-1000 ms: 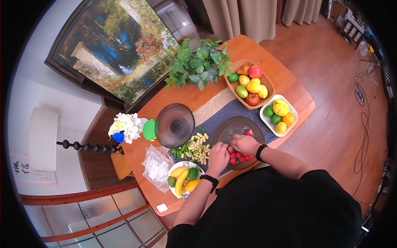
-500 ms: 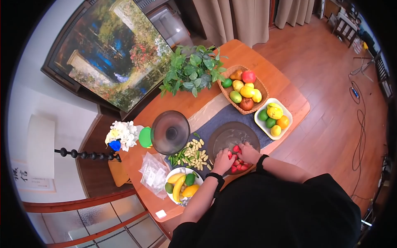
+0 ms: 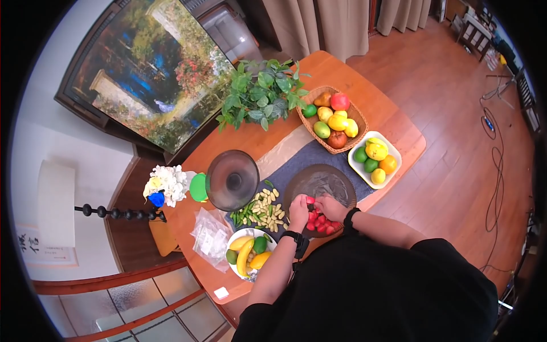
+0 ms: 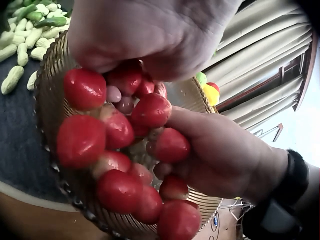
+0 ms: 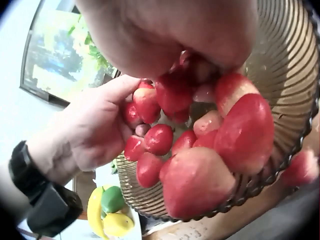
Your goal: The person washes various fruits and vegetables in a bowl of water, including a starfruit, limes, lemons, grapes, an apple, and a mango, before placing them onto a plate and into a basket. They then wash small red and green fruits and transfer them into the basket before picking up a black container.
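Red strawberries [image 3: 321, 222] with paler ends lie clustered at the near side of a brownish ribbed glass bowl [image 3: 337, 178]. My left hand [image 3: 298, 213] is at the bowl's left side, and its fingers curl round strawberries. Facing it, my right hand [image 3: 333, 209] grips strawberries from the other side, its fingertips [image 4: 161, 170] showing among them in the left wrist view. One red strawberry [image 3: 310, 200] shows up between the two hands. In the right wrist view the left thumb lies along a strawberry [image 5: 146, 106]; the other left fingers are partly hidden by fruit.
Peanuts and green peppers [image 3: 263, 208] lie left of the bowl on a dark runner [image 3: 296, 162]. Around them stand a plate [image 3: 272, 246] of bananas and mangoes, a dark glass dish [image 3: 232, 179], a fruit basket [image 3: 364, 122] and a white tray [image 3: 397, 154] of citrus.
The hands first worked apart over the strawberries, then came closer together on the cluster. A lone strawberry farther up the bowl is gone from that spot. The view has shifted slightly.
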`<state>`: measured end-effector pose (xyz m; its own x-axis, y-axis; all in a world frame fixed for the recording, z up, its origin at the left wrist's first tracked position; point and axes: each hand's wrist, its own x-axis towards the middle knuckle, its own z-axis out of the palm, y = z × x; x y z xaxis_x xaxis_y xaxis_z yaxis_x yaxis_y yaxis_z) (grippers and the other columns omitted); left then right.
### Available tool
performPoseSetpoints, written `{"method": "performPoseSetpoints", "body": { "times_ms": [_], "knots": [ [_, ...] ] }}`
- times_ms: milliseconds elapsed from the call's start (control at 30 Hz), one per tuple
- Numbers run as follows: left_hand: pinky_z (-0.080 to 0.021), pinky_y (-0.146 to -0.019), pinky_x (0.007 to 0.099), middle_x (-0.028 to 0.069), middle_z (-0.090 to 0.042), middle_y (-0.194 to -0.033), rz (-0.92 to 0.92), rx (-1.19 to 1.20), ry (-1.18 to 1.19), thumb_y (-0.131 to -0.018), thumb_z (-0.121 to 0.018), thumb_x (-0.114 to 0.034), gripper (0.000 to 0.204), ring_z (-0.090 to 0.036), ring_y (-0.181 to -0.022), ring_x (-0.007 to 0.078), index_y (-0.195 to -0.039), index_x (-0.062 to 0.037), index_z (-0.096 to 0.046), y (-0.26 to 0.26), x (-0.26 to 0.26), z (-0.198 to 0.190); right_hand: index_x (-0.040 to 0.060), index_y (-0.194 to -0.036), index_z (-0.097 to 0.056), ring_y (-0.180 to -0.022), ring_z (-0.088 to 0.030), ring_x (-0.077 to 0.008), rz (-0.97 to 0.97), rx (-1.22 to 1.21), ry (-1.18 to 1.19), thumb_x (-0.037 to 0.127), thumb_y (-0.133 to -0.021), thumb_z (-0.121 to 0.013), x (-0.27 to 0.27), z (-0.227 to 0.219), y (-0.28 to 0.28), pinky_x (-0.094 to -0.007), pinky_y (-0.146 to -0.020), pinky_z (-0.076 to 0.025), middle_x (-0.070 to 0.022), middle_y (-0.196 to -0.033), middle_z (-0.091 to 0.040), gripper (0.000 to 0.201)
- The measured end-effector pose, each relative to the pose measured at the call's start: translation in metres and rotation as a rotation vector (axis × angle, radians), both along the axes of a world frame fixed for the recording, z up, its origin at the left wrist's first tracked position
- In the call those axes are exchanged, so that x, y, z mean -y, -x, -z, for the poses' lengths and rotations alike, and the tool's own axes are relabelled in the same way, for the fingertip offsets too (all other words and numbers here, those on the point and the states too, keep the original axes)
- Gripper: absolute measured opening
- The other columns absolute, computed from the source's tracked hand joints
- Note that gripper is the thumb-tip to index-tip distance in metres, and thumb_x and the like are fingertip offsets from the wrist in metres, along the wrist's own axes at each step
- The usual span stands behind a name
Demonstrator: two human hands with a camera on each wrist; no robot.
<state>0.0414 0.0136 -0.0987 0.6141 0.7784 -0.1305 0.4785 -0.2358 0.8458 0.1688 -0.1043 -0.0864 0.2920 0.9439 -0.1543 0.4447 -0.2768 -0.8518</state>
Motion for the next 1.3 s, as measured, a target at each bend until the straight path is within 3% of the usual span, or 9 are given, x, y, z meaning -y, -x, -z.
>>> {"method": "performPoseSetpoints", "body": {
  "times_ms": [67,233,367,567,633,800,900,1100,1300],
  "knots": [
    [-0.052,-0.061,0.0330,0.0113,-0.067,-0.077,-0.031,0.016,0.050,-0.100,-0.053,-0.025,0.027,-0.064,-0.062,0.0192,-0.097,-0.0018,-0.066,0.000,-0.002,0.000,0.0030,-0.106,-0.066,-0.103,-0.061,-0.0444,-0.046,-0.023,0.017,0.016,-0.096,-0.054,0.004,-0.031,-0.001,-0.0466,-0.090,-0.049,-0.0273,-0.108,-0.058,0.020],
    [-0.051,-0.075,0.0380,0.0144,-0.066,-0.086,0.152,0.011,-0.111,-0.087,-0.068,-0.014,0.014,-0.065,-0.082,0.0271,-0.093,-0.0019,-0.065,-0.001,0.002,-0.027,0.0027,-0.113,-0.064,-0.109,-0.059,-0.0421,-0.184,0.188,-0.002,0.017,-0.096,-0.054,0.017,-0.044,-0.009,-0.0448,-0.096,-0.047,-0.0227,-0.121,-0.055,0.025],
    [-0.049,-0.087,0.0436,0.0185,-0.064,-0.101,0.181,-0.135,-0.141,-0.088,-0.063,-0.018,0.019,-0.061,-0.101,0.0351,-0.100,-0.0028,-0.065,0.012,0.001,-0.039,0.0083,-0.128,-0.057,-0.113,-0.056,-0.0464,-0.061,0.203,0.088,0.022,-0.093,-0.058,0.033,-0.044,-0.017,-0.0490,-0.101,-0.045,-0.0289,-0.128,-0.051,0.038],
    [-0.048,-0.096,0.0405,0.0203,-0.066,-0.113,0.186,0.088,-0.255,-0.096,-0.050,-0.010,0.023,-0.061,-0.109,0.0369,-0.109,-0.0002,-0.066,0.024,0.005,-0.030,0.0091,-0.141,-0.046,-0.127,-0.048,-0.0466,-0.021,0.287,0.082,0.027,-0.093,-0.062,0.044,-0.050,-0.018,-0.0469,-0.106,-0.043,-0.0300,-0.139,-0.046,0.054],
    [-0.048,-0.097,0.0351,0.0184,-0.067,-0.116,0.149,0.144,0.067,-0.098,-0.048,-0.011,0.025,-0.063,-0.111,0.0308,-0.113,0.0008,-0.066,0.024,-0.004,-0.030,0.0061,-0.139,-0.048,-0.126,-0.050,-0.0452,0.015,0.320,0.032,0.027,-0.091,-0.063,0.042,-0.055,-0.022,-0.0470,-0.106,-0.043,-0.0293,-0.139,-0.046,0.054],
    [-0.046,-0.096,0.0290,0.0085,-0.069,-0.113,-0.027,0.205,0.340,-0.103,-0.047,-0.015,0.027,-0.062,-0.108,0.0163,-0.115,0.0008,-0.066,0.035,-0.029,-0.061,0.0038,-0.133,-0.051,-0.120,-0.054,-0.0435,-0.030,0.429,0.004,0.023,-0.089,-0.064,0.042,-0.080,-0.026,-0.0461,-0.103,-0.045,-0.0277,-0.138,-0.048,0.050],
    [-0.049,-0.090,0.0288,0.0088,-0.068,-0.112,-0.065,0.331,0.442,-0.104,-0.047,-0.016,0.026,-0.064,-0.101,0.0154,-0.117,-0.0017,-0.065,0.052,-0.043,-0.077,0.0038,-0.129,-0.054,-0.112,-0.059,-0.0433,-0.051,0.354,-0.006,0.017,-0.090,-0.062,0.042,-0.083,-0.029,-0.0456,-0.098,-0.049,-0.0279,-0.135,-0.049,0.043],
    [-0.053,-0.069,0.0277,0.0068,-0.065,-0.102,-0.267,0.137,0.644,-0.103,-0.048,-0.019,0.025,-0.066,-0.084,0.0156,-0.120,-0.0030,-0.058,0.124,-0.048,-0.084,0.0031,-0.127,-0.056,-0.113,-0.059,-0.0431,-0.043,0.366,-0.005,0.014,-0.090,-0.061,0.044,-0.082,-0.038,-0.0457,-0.098,-0.049,-0.0266,-0.134,-0.051,0.039],
    [-0.054,-0.072,0.0283,0.0087,-0.065,-0.105,-0.252,0.050,0.782,-0.102,-0.050,-0.021,0.026,-0.067,-0.086,0.0175,-0.119,-0.0032,-0.058,0.183,0.010,-0.080,0.0010,-0.121,-0.060,-0.114,-0.058,-0.0424,0.023,0.270,0.034,0.009,-0.086,-0.061,0.051,-0.093,-0.040,-0.0435,-0.099,-0.048,-0.0273,-0.129,-0.055,0.036]
  ]
}}
